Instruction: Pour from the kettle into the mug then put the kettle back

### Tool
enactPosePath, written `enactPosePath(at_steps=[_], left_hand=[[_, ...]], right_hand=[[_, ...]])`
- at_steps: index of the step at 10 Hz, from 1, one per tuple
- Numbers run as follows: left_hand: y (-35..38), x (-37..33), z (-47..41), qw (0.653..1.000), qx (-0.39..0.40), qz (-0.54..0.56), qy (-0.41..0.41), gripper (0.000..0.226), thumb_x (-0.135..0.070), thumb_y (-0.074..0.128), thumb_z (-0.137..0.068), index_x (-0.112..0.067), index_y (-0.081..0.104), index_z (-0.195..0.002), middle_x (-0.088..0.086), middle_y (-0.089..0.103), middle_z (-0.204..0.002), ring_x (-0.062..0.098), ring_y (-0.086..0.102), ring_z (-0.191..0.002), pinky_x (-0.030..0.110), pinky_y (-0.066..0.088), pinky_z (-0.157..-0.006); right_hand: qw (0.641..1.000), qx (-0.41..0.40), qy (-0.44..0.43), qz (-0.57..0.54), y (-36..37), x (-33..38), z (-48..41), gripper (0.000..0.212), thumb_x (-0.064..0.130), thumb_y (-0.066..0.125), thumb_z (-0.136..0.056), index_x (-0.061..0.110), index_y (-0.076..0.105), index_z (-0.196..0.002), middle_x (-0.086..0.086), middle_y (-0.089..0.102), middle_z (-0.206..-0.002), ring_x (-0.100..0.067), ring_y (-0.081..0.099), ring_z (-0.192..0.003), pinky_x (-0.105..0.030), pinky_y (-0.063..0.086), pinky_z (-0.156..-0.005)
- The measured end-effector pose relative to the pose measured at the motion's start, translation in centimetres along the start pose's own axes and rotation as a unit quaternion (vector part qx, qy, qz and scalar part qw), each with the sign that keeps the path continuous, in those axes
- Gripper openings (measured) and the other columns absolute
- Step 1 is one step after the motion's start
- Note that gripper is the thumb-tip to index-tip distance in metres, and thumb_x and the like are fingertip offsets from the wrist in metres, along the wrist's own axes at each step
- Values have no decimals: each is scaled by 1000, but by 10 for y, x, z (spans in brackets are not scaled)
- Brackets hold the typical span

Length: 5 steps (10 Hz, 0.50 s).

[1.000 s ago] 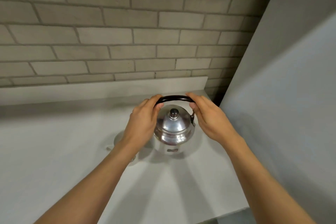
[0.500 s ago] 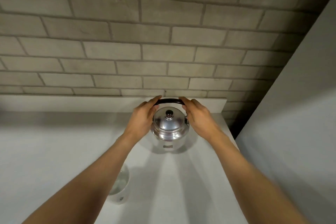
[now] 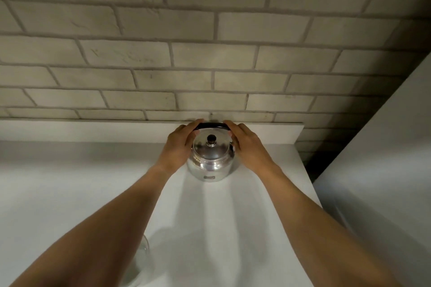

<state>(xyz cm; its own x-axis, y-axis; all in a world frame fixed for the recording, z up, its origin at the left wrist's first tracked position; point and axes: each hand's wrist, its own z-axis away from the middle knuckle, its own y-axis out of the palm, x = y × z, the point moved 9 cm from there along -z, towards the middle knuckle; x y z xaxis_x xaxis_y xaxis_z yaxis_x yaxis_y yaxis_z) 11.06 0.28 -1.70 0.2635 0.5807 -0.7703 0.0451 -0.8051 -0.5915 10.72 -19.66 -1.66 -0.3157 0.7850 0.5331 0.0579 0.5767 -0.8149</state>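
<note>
Where the white counter [image 3: 70, 193] meets its low backsplash ledge [image 3: 93, 131], the steel kettle [image 3: 211, 163] stands upright at the far end, close under the brick wall [image 3: 186, 53]. Dome lid on, dark knob [image 3: 211, 138] centred on top. A small label shows low on the near side of the body. The black handle [image 3: 211, 125] arches over the lid, near the ledge.

Both hands are on that handle. Left hand [image 3: 180, 147] curls its fingers over the handle's left end, thumb toward the lid. Right hand [image 3: 247, 147] does the same at the right end. Grip on both reads as closed around the bar, though how firm it is cannot be told. Whether the base rests fully on the counter is not certain; it appears to touch.

Both bare forearms reach in from the bottom corners, converging on the kettle.

The mug [image 3: 142, 261] sits at the near edge of the counter, well apart from the kettle, mostly hidden behind the left forearm; only a pale, glassy sliver of rim and wall shows. Contents cannot be told.

A plain grey panel [image 3: 384, 170] rises along the right side, past the counter's end.
</note>
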Motion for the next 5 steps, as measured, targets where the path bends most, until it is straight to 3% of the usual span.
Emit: enactPosePath(at_steps=[2,3,5], left_hand=[[3,8,-7,999,-31,5,-4,35,-17,48,-110,-28,59,-141,6,66,-121,23,63,-105,31,51,-92],[5,12,-9,999,-32,-4,-8,35,-19,47,-110,-30,57,-142,6,65,-124,22,62,-110,18,42,-88],[-1,1,-8,999,-7,-46,-17,54,-34,53,-108,-32,37,-158,6,49,-148,23,50,-134,24,33,-102]], right_hand=[[1000,1,-21,-10,3,-4,-9,54,11,46,-105,23,41,-157,-11,58,-127,-31,63,-108,-46,53,-98],[1000,3,-19,-21,6,-8,-11,54,11,44,-106,24,39,-158,-13,58,-126,-32,63,-110,-46,52,-99],[999,-13,19,-39,-6,-5,-7,54,35,38,-111,36,23,-162,-6,48,-145,-27,56,-124,-29,42,-96]])
